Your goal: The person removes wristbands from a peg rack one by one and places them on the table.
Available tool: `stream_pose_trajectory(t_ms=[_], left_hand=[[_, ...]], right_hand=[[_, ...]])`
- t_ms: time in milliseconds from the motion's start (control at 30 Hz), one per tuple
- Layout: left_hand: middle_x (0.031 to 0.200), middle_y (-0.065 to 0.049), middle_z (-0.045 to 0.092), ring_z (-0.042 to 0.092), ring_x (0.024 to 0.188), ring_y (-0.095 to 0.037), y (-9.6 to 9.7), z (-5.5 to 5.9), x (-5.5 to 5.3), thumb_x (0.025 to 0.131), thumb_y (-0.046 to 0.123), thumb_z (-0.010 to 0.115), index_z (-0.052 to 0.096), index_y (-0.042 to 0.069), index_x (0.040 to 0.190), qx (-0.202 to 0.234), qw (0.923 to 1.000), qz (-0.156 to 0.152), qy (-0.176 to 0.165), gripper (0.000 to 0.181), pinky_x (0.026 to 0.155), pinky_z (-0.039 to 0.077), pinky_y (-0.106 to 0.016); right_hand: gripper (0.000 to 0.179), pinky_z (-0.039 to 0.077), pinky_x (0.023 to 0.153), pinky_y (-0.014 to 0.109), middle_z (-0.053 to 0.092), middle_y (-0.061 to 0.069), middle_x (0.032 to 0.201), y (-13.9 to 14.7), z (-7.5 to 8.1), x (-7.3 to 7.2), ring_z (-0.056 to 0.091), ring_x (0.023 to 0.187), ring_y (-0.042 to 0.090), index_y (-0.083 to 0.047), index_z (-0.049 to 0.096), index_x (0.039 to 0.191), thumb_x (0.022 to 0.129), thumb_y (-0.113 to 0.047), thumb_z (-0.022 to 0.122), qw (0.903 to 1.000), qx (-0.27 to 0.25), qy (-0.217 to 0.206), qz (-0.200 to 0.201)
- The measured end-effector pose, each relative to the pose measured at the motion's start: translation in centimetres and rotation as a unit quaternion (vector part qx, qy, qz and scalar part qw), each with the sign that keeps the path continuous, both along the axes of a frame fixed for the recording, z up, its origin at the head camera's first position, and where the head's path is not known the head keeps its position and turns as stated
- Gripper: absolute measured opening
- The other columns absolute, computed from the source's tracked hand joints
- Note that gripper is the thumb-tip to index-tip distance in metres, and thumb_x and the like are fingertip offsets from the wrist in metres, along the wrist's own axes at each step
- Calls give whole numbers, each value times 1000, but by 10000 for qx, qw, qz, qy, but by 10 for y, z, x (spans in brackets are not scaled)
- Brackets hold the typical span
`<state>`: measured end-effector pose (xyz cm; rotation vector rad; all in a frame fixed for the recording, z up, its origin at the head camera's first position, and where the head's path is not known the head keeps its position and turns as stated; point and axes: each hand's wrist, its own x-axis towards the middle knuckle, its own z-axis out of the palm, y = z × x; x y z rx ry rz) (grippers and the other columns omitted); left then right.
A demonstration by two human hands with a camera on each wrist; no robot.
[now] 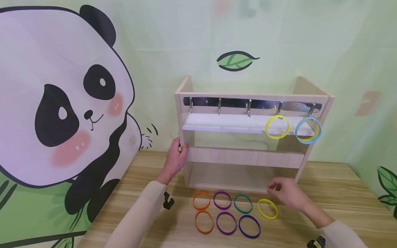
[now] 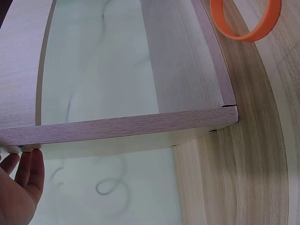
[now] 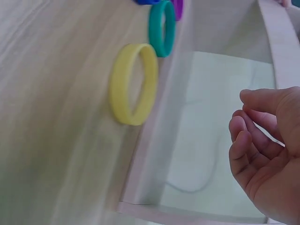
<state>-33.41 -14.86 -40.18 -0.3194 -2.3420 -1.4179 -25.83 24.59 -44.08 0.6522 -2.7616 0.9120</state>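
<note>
The right hand (image 1: 288,193) holds nothing, its fingers loosely curled — the yellow band (image 3: 122,86) lies on the tabletop (image 1: 149,220) just beside it — while the left hand (image 1: 173,160) touches the rack's left side panel (image 2: 117,130) with extended fingers. Two orange bands (image 2: 270,22), two purple bands (image 3: 178,9), one green band (image 3: 156,30) and one blue band (image 1: 250,237) lie nearby. Two hanging yellow bands (image 1: 276,137) and one light blue band (image 1: 296,132) occupy two of five hooks (image 1: 248,107).

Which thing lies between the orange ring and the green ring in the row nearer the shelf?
A purple ring lies between them, as the head view shows.
</note>
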Motion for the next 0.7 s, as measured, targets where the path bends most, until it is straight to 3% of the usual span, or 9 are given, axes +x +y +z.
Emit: stream_pose_trajectory(t_ms=[300,700], left_hand=[[127,-10,48,53,106,-24,0,0,-1,98,26,42,37,7,141,67,10000,-25,-35,46,79,55,-39],[126,-9,48,54,104,-23,0,0,-1,99,28,41,36,7,141,31,9999,-11,-110,47,78,55,-38]], right_hand=[[9,49,55,22,64,-7,76,-7,31,11,54,65,5,-10,69,83,79,-3,73,9967,-106,799,-29],[10,48,52,21,63,-5,73,-13,79,24,53,62,5,-5,70,86,78,-1,74,9879,-301,1517,-95]])
